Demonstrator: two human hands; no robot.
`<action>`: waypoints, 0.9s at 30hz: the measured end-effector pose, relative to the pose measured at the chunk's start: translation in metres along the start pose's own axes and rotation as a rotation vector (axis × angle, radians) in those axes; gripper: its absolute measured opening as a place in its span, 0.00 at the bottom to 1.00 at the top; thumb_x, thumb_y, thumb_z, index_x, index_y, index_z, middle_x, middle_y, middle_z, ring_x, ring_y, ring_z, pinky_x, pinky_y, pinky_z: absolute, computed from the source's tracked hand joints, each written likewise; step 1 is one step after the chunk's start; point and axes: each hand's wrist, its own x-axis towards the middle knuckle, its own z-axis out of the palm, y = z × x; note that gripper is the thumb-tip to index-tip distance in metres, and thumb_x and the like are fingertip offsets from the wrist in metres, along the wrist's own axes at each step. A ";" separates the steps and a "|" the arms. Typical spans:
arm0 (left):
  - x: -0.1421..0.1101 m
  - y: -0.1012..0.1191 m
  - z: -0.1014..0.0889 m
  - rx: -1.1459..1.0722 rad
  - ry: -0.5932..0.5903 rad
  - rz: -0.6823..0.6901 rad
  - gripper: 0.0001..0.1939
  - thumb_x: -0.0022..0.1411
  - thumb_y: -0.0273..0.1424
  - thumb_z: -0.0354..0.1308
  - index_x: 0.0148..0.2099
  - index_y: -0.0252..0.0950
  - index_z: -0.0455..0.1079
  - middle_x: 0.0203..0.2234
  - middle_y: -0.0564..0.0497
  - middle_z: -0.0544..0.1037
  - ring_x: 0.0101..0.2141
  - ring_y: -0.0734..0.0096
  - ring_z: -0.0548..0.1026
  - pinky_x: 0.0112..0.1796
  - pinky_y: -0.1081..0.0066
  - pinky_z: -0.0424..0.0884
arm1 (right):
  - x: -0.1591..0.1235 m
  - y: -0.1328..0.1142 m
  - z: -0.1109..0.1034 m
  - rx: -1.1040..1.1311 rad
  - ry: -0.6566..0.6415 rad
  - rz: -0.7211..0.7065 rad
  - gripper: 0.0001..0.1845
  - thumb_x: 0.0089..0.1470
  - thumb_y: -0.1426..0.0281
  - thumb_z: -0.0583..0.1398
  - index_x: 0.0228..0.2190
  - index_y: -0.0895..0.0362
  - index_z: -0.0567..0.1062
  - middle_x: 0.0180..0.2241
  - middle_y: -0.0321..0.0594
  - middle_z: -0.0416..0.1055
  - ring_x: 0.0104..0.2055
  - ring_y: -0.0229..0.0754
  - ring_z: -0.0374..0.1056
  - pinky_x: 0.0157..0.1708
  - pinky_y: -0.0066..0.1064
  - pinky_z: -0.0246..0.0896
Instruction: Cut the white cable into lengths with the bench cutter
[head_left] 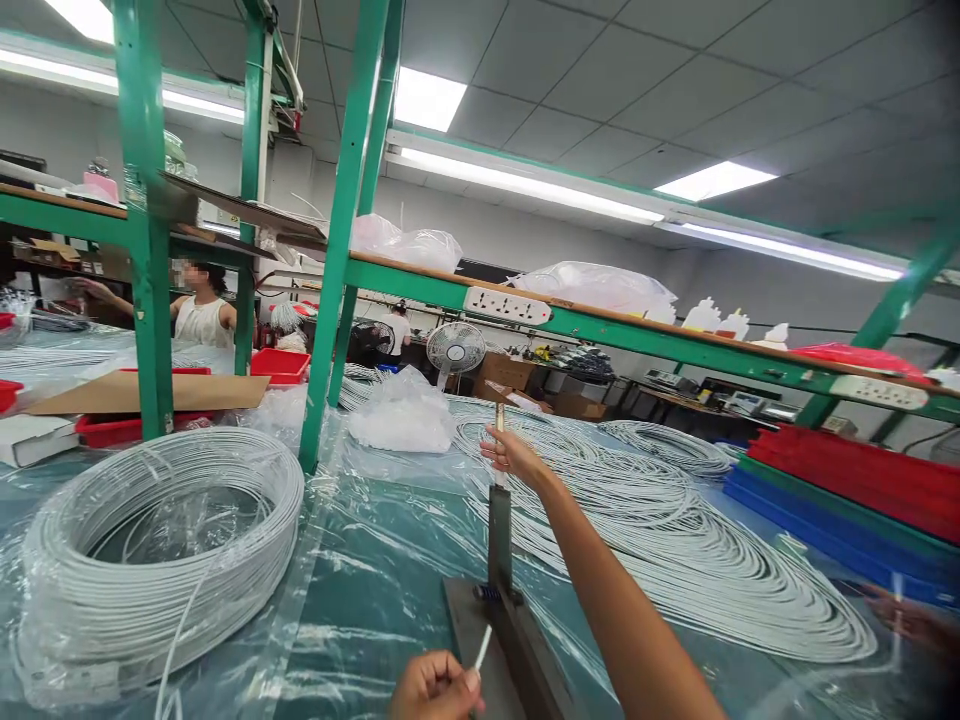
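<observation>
My left hand [436, 686], closed at the bottom middle, pinches a short stub of white cable [484, 648] that points up and away. Beyond it stands a metal hand-lever tool [499, 540] with a flat dark base, a spring at its joint and a tall upright lever. High on that lever, my right hand [516, 455] is wrapped round the handle, arm stretched forward. The cable's tip is near the tool's base; whether they touch I cannot tell. A large coil of white cable [277, 520], wrapped in clear film, lies to the left.
Many loops of white cable [697, 560] spread over the right side. Stacked red and blue bins [840, 500] stand at far right, near another person's blurred hand [900, 615]. Green posts [330, 300] hold a shelf above. A plastic bag [405, 415] sits behind. A person [206, 310] works at left.
</observation>
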 end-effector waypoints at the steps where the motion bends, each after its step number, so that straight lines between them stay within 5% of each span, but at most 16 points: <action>1: -0.003 0.011 -0.001 -0.020 0.007 0.001 0.31 0.35 0.61 0.61 0.24 0.36 0.64 0.11 0.59 0.61 0.13 0.83 0.50 0.19 0.75 0.45 | -0.005 0.001 0.004 -0.004 0.029 -0.048 0.35 0.51 0.62 0.60 0.56 0.60 0.55 0.46 0.54 0.69 0.42 0.46 0.69 0.43 0.35 0.61; 5: -0.020 0.065 0.001 -0.178 0.188 0.136 0.31 0.37 0.60 0.61 0.27 0.36 0.63 0.10 0.63 0.55 0.12 0.85 0.47 0.16 0.78 0.44 | -0.062 0.008 0.016 0.013 0.024 -0.246 0.30 0.53 0.64 0.56 0.56 0.55 0.54 0.39 0.39 0.72 0.39 0.37 0.68 0.40 0.26 0.60; 8: -0.036 0.108 0.010 -0.353 0.345 0.351 0.29 0.38 0.56 0.65 0.27 0.35 0.62 0.10 0.64 0.53 0.12 0.86 0.47 0.16 0.80 0.46 | -0.135 0.028 0.029 -0.027 -0.299 -0.222 0.20 0.50 0.60 0.58 0.42 0.58 0.70 0.24 0.34 0.71 0.24 0.34 0.66 0.30 0.26 0.61; 11: -0.045 0.136 0.027 -0.499 0.386 0.536 0.25 0.42 0.49 0.67 0.29 0.34 0.63 0.12 0.63 0.55 0.14 0.86 0.50 0.17 0.81 0.50 | -0.207 0.067 0.054 -0.034 -0.697 -0.069 0.30 0.38 0.59 0.66 0.45 0.55 0.69 0.22 0.34 0.72 0.22 0.39 0.67 0.23 0.28 0.62; 14: -0.044 0.142 0.051 -0.579 0.324 0.600 0.22 0.45 0.47 0.66 0.28 0.35 0.63 0.13 0.63 0.56 0.14 0.84 0.51 0.17 0.81 0.52 | -0.253 0.104 0.080 0.121 -0.851 0.042 0.33 0.37 0.56 0.68 0.44 0.56 0.69 0.25 0.34 0.70 0.22 0.31 0.63 0.21 0.19 0.53; 18: -0.044 0.132 0.071 -0.241 0.224 0.544 0.20 0.50 0.48 0.61 0.34 0.35 0.70 0.24 0.52 0.72 0.25 0.74 0.68 0.27 0.76 0.64 | -0.272 0.112 0.078 0.246 -0.733 -0.044 0.32 0.43 0.41 0.56 0.28 0.59 0.72 0.18 0.36 0.67 0.16 0.31 0.59 0.18 0.21 0.50; 21: -0.057 0.124 0.059 0.311 0.074 0.469 0.19 0.52 0.43 0.62 0.44 0.40 0.72 0.39 0.47 0.75 0.43 0.62 0.71 0.41 0.71 0.63 | -0.266 0.095 0.034 0.253 -0.403 -0.077 0.30 0.46 0.41 0.53 0.22 0.56 0.67 0.13 0.33 0.64 0.13 0.33 0.56 0.16 0.24 0.50; 24: -0.072 0.120 0.029 0.765 -0.070 0.332 0.05 0.50 0.36 0.63 0.32 0.43 0.75 0.29 0.50 0.77 0.34 0.62 0.73 0.34 0.72 0.61 | -0.253 0.086 -0.031 0.269 -0.019 -0.072 0.28 0.43 0.42 0.57 0.20 0.55 0.62 0.11 0.30 0.56 0.13 0.31 0.49 0.16 0.24 0.44; 27: -0.079 0.121 -0.007 0.934 -0.009 0.242 0.07 0.44 0.29 0.64 0.19 0.41 0.70 0.13 0.55 0.70 0.17 0.69 0.64 0.23 0.74 0.50 | -0.242 0.094 -0.092 0.250 0.159 -0.061 0.30 0.38 0.41 0.59 0.19 0.54 0.57 0.11 0.27 0.47 0.14 0.30 0.41 0.16 0.25 0.37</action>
